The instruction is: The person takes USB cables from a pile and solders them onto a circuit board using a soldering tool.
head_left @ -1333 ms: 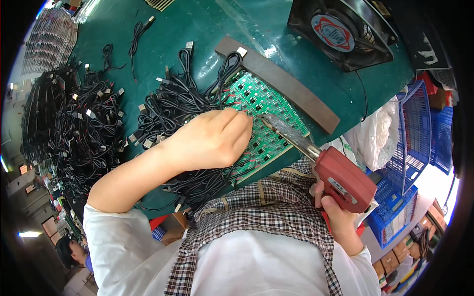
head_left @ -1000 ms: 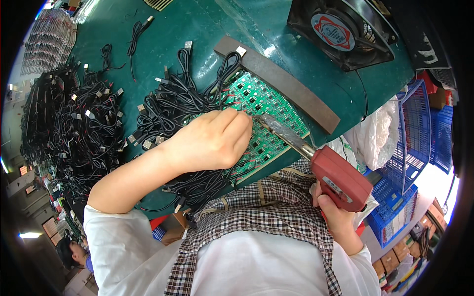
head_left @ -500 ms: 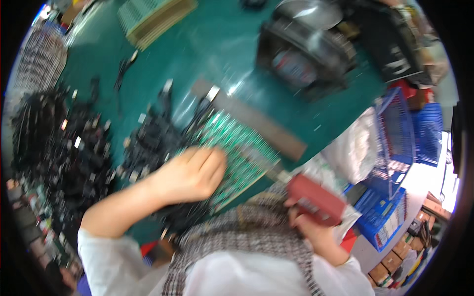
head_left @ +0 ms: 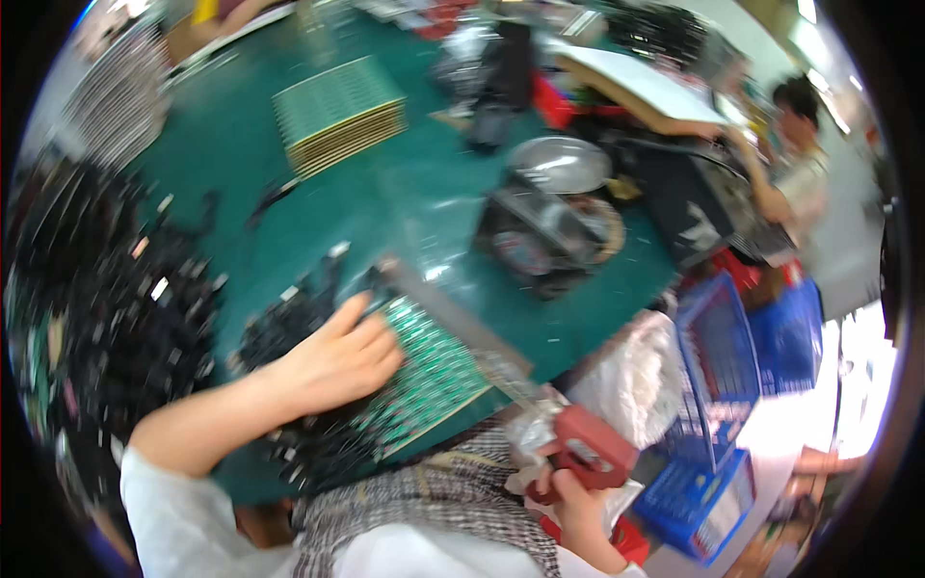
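A green circuit board panel (head_left: 434, 371) with rows of small boards lies at the near edge of the green table. My left hand (head_left: 352, 356) is over its left edge, its fingers bent inward; whatever they hold, if anything, is hidden. Black cables with bright plug ends (head_left: 289, 323) are heaped beside and behind that hand, and more dark leads run under my wrist. In my right hand (head_left: 573, 496) is a red gun-shaped hand tool (head_left: 597, 448), gripped by its handle. Its nozzle end points toward the panel's right corner, partly behind clear plastic.
A grey metal bar (head_left: 462, 313) lies along the panel's far side. Beyond it stand a dark holder (head_left: 540, 231) and a stack of circuit panels (head_left: 342, 116). A large cable pile (head_left: 125, 308) covers the left. Blue baskets (head_left: 718, 356) stand right; another person (head_left: 795, 183) is behind them.
My view has swung, bringing more of the far table and the other person into sight. My left hand has moved toward the panel's far left corner. The red tool stays in my right hand.
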Demonstrator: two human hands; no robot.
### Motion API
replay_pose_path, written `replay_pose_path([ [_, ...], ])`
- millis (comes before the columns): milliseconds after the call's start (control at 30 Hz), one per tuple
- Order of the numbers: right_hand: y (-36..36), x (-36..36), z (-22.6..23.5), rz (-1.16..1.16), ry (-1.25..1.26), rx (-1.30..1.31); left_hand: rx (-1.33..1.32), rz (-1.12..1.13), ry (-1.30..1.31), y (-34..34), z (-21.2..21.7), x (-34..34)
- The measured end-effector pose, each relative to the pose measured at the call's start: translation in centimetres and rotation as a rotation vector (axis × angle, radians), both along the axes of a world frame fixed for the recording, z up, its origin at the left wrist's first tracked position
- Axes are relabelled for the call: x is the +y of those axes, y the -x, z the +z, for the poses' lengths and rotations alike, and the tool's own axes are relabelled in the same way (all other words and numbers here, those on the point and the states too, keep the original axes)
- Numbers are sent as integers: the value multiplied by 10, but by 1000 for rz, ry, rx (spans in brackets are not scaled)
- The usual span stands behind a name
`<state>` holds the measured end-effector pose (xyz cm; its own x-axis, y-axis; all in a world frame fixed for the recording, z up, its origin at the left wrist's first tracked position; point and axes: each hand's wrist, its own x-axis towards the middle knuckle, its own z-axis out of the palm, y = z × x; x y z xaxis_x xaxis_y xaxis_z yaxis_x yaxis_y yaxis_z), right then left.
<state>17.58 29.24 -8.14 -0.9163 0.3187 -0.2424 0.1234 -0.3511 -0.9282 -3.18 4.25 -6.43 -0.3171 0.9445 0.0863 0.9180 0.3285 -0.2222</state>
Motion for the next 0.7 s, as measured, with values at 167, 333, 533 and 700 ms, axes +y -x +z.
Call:
replay_pose_path([
  [167, -8, 2, -9, -158, -159, 112, 33, 200, 21, -24, 8, 11],
  [333, -6, 3, -9, -132, -173, 147, -310, 534, -72, -56, 4, -7],
  [533, -7, 1, -8, -163, -158, 154, -897, 472, 33, -59, 53, -21],
  [700, -15, 2, 0, -236, -146, 164, 499, 796, 94, 26, 38, -69],
])
